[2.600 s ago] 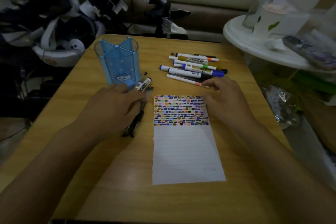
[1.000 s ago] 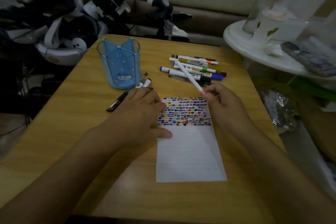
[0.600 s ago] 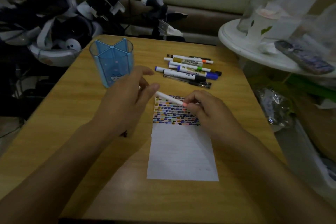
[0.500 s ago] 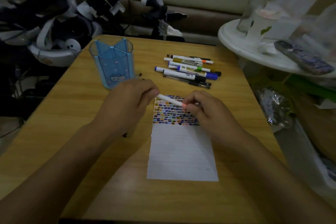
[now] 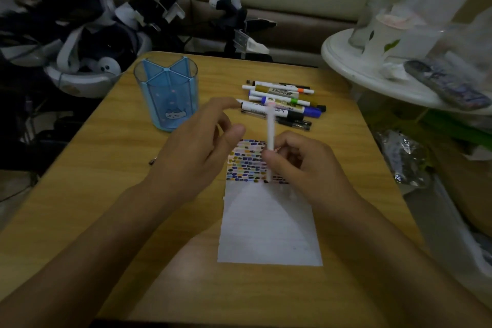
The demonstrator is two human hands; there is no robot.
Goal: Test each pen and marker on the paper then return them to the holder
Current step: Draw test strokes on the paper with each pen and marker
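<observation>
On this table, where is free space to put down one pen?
Bare wood lies left of the paper, in front of the blue holder, and along the near edge. Behind the paper, the loose markers crowd the table.

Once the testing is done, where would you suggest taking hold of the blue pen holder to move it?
Grip the blue pen holder around its round outer wall at mid-height, coming from its near-left side. It stands upright and its inner dividers split the open top, so a rim pinch looks awkward. The left hand is nearest; the loose pens lie on its right.
</observation>
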